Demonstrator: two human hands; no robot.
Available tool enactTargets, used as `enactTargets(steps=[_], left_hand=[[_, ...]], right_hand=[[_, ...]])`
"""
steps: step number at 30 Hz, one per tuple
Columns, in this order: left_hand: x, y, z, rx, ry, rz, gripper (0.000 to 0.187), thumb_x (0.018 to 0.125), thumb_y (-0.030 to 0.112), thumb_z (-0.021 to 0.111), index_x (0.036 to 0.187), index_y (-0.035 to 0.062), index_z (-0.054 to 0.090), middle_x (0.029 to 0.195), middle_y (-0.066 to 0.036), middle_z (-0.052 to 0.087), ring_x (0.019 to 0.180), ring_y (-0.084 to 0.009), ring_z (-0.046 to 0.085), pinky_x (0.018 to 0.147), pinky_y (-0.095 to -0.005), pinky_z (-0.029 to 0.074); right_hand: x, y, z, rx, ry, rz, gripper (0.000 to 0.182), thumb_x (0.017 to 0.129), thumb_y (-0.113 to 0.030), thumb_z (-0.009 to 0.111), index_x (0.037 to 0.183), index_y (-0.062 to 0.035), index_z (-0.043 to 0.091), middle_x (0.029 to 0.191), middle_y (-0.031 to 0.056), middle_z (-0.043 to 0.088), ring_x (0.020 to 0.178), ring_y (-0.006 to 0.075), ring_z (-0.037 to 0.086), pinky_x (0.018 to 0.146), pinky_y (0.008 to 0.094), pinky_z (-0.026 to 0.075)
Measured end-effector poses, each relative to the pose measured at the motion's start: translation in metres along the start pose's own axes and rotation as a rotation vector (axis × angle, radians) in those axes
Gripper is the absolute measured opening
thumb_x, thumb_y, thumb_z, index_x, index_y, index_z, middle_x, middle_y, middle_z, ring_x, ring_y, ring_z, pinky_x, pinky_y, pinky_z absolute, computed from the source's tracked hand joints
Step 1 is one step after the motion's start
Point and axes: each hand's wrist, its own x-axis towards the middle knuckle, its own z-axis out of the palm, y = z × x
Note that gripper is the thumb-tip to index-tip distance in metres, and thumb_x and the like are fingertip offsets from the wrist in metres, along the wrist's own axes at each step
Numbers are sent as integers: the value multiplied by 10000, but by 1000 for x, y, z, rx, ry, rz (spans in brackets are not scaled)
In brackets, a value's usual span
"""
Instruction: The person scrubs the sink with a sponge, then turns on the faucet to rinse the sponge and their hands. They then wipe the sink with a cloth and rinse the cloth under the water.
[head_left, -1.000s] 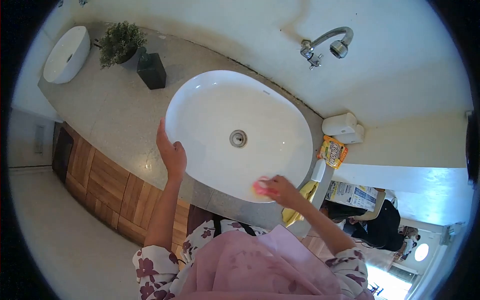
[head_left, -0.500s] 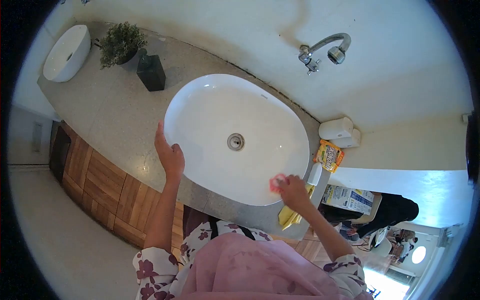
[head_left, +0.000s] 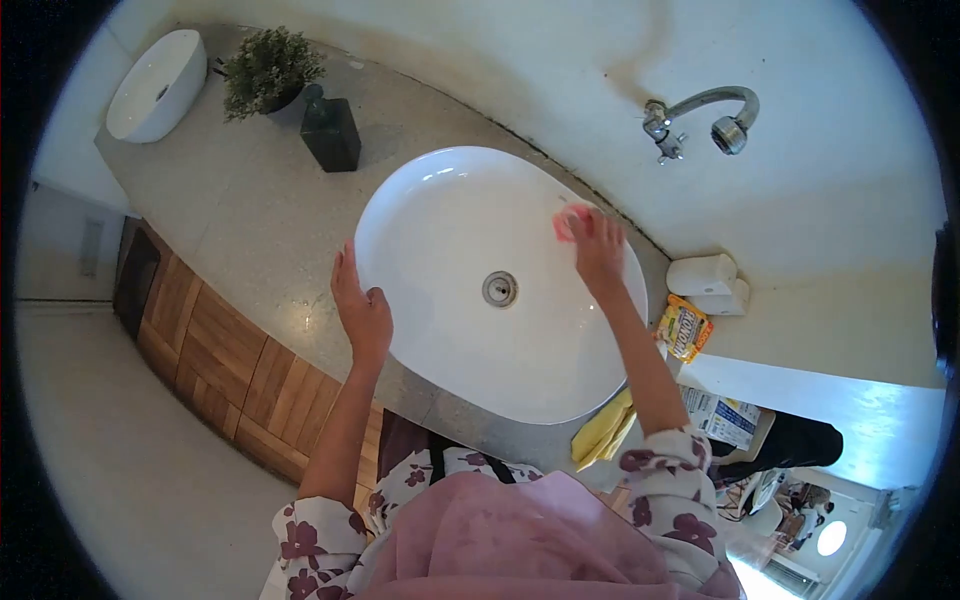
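Observation:
A large white oval basin (head_left: 520, 370) sits on the grey counter, with a round metal drain (head_left: 500, 289) at its bottom. My left hand (head_left: 363, 315) rests against the basin's left outer edge, fingers stretched out and thumb apart. At the far right inner wall, my right hand (head_left: 600, 250) presses a pink scrubber (head_left: 568, 222) against the white surface. Its fingers are closed over the scrubber and partly hide it. A yellow cloth (head_left: 603, 432) lies on the counter by the basin's near right side, below my right forearm.
A wall tap (head_left: 705, 115) juts out above the basin's far right. White paper rolls (head_left: 705, 275) and a yellow-orange packet (head_left: 685, 328) stand at the right. Leftward on the counter (head_left: 230, 210) are a dark bottle (head_left: 331, 135), a potted plant (head_left: 268, 75) and a smaller white basin (head_left: 155, 90).
My right hand has moved with the pink scrubber from the basin's near right rim up to its far right wall. My left hand stays at the left edge. The view has shifted slightly.

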Motion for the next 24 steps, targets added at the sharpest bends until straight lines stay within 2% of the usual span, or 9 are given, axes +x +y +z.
enactTargets(steps=[4,6,8,10,14,16,20,23,24], left_hand=[[0,-4,2,51,18,66,748,729,-134,401,1437,76,286,1436,-139,346,1360,-335,249,1098,-435,254],[0,-7,2,76,21,99,744,728,-134,398,1435,71,291,1442,-125,347,1357,-336,254,1097,-428,258],[-1,-8,3,60,26,92,694,766,-131,410,1425,65,312,1445,-115,352,1352,-334,263,1085,-413,279],[0,-11,4,49,30,96,654,803,-115,413,1424,65,315,1440,-120,357,1350,-334,266,1074,-411,296],[0,-7,2,59,32,100,539,903,-50,415,1420,68,323,1422,-123,377,1347,-325,271,1044,-404,345],[0,-1,1,54,29,74,529,910,-44,412,1420,70,324,1417,-123,383,1349,-321,269,1042,-403,352],[-1,-1,2,29,36,27,504,924,-28,411,1411,82,346,1409,-120,391,1351,-312,272,1040,-397,363],[-1,3,2,-32,53,-41,480,932,-13,405,1399,93,375,1410,-120,392,1348,-315,281,1049,-395,352],[-1,2,2,-29,55,-41,480,932,-13,405,1399,93,375,1410,-120,392,1348,-315,281,1049,-395,352]], right_hand=[[64,-94,65,337,238,240,356,738,-37,578,1085,-115,569,1118,94,522,1007,321,503,842,456,401],[79,-149,86,710,273,129,426,745,-28,618,1161,-71,538,1155,155,515,1018,331,501,886,443,381],[73,-204,70,1024,256,17,423,742,-36,637,1151,-54,531,1120,172,525,1000,339,510,865,433,399],[34,-233,36,1116,-62,133,421,758,-71,639,1161,-43,519,1072,174,532,1002,352,503,846,424,416],[-57,-186,-25,1076,-501,3,456,811,-154,619,1238,-46,503,997,177,548,967,349,510,833,430,431],[-97,-134,-60,1055,-579,-57,413,814,-195,624,1206,-83,552,1009,166,562,952,338,523,836,428,439],[-135,-45,-111,535,-862,101,320,791,-201,638,1106,-151,625,1051,131,579,933,327,548,835,429,452],[-132,-58,-95,454,-808,95,303,790,-180,629,1091,-144,628,1070,131,575,959,324,548,843,436,451],[-132,-68,-76,572,-690,21,322,794,-174,625,1114,-144,615,1072,135,573,967,323,547,849,437,450]])
